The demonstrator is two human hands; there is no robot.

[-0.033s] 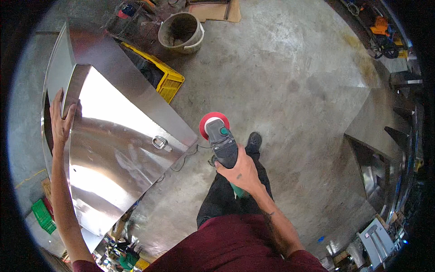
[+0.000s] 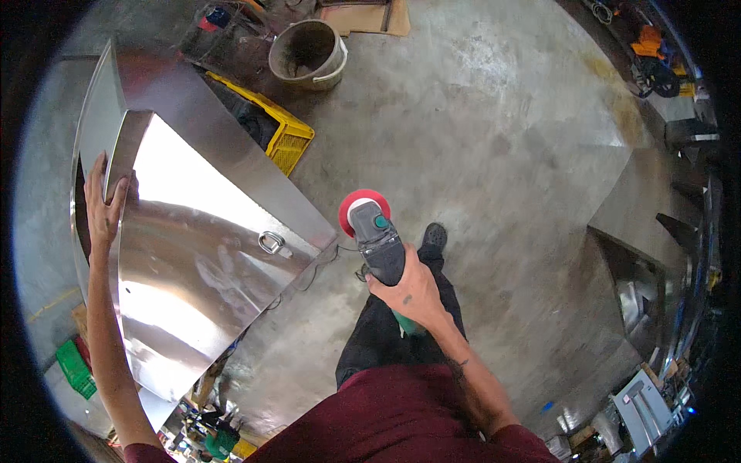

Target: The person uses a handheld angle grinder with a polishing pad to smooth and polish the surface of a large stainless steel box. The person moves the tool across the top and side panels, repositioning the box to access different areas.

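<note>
We stand on a grey concrete floor (image 2: 494,116) and look down past our dark red shirt (image 2: 401,420) and black trousers (image 2: 386,332) to 1 black shoe (image 2: 434,234) set on the concrete.

Our right hand (image 2: 409,289) is wrapped tight around the dark body of a handheld polisher (image 2: 378,243), fingers curled fully about it, with a green part of the tool's handle showing under the wrist. The tool points away from us, with a green knob on top, and its round red pad (image 2: 363,210) hangs above the floor, just beside the near edge of the steel piece but apart from it. A thin cable (image 2: 309,274) trails along the floor by that edge.

Our left hand (image 2: 104,208) lies spread, fingers wide and flat, on the far left rim of a large polished stainless steel panel (image 2: 193,255). The hand grips nothing; it rests against the metal at the upper left corner of the shiny sheet. The panel is bright and mirror-like, sloping across the left of the floor, and a small metal ring handle (image 2: 272,244) sits near its right edge.

Beyond the panel's far edge stand a yellow plastic crate (image 2: 289,143) and a worn round bucket (image 2: 309,52), close together. A flat piece of cardboard (image 2: 378,17) lies by the bucket. At the right edge of the floor stand more steel parts (image 2: 637,278), well apart from us, and a green crate (image 2: 75,369) shows at the lower left.
</note>
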